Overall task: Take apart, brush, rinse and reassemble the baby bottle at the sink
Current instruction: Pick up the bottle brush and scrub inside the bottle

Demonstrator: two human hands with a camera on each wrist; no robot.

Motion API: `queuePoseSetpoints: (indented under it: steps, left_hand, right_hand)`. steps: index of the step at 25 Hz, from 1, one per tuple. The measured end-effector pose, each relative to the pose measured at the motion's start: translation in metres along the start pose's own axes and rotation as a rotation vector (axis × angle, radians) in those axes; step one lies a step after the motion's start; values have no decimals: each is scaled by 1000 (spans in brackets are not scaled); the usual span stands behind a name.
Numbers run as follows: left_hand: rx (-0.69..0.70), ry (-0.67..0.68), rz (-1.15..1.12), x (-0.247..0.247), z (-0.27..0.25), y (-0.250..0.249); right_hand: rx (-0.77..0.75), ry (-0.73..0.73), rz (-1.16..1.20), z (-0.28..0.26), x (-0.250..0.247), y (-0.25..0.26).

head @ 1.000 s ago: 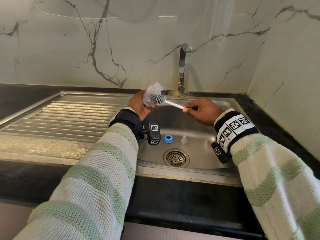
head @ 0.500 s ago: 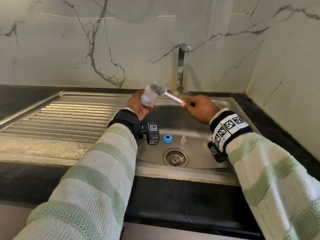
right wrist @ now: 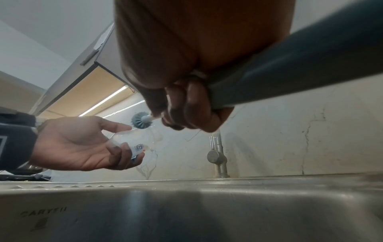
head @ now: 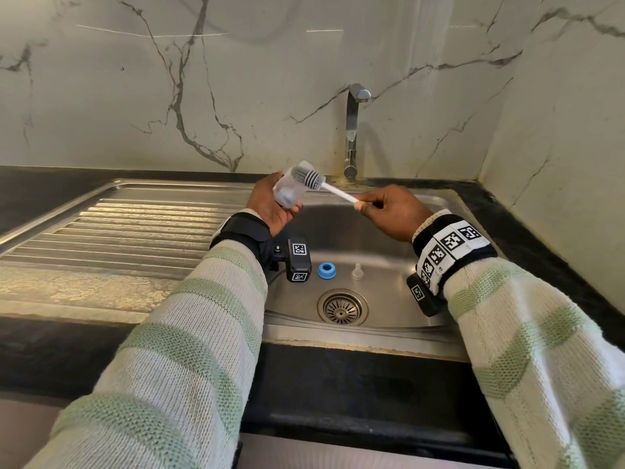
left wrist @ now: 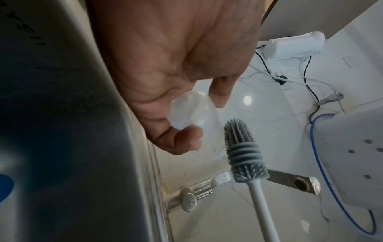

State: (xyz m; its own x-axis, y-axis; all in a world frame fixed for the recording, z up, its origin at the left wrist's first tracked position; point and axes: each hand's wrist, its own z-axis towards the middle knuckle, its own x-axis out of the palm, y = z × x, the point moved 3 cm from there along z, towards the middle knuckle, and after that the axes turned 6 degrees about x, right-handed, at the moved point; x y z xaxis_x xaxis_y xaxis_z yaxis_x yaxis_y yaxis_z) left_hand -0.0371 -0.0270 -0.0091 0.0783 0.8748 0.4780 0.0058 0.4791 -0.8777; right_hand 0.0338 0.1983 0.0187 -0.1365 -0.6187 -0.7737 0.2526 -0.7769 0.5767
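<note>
My left hand [head: 270, 206] grips the clear bottle body [head: 286, 195] above the sink's left rim, fingers curled round it; the same bottle [left wrist: 191, 113] shows in the palm. A brush with a grey ribbed head [head: 307, 178] and a white handle [head: 340, 194] lies at the bottle's open mouth; how far it is inside is unclear. My right hand [head: 373, 203] pinches the handle's end. In the right wrist view the brush head [right wrist: 140, 120] sits just above the bottle [right wrist: 134, 144]. A blue ring [head: 326, 270] and a clear nipple [head: 355, 270] stand on the sink floor.
The steel sink [head: 389, 252] has a drain [head: 342, 308] at its front middle and a ribbed draining board [head: 135, 228] on the left. A chrome tap [head: 352, 130] rises at the back, with no water running. Black counter [head: 527, 238] and marble walls surround it.
The brush head has slid out from deep inside the bottle to its mouth. Both hands have risen slightly, and the bottle has tipped with its mouth further up.
</note>
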Motion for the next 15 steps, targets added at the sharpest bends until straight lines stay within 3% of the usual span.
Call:
queuePoseSetpoints:
  steps: [4, 7, 10, 13, 15]
  left_hand:
    - [9, 26, -14, 0, -2, 0]
    - [9, -14, -51, -3, -1, 1]
    - [33, -60, -84, -6, 2, 1]
    - [40, -48, -88, -3, 1, 1]
    - [30, -63, -73, -4, 1, 1]
  right_hand:
    - [-8, 29, -28, 2, 2, 2]
    - [6, -38, -6, 2, -3, -1]
    - [-9, 15, -20, 1, -2, -1]
    - [25, -55, 36, 2, -4, -3]
    - [5, 10, -9, 2, -1, -1]
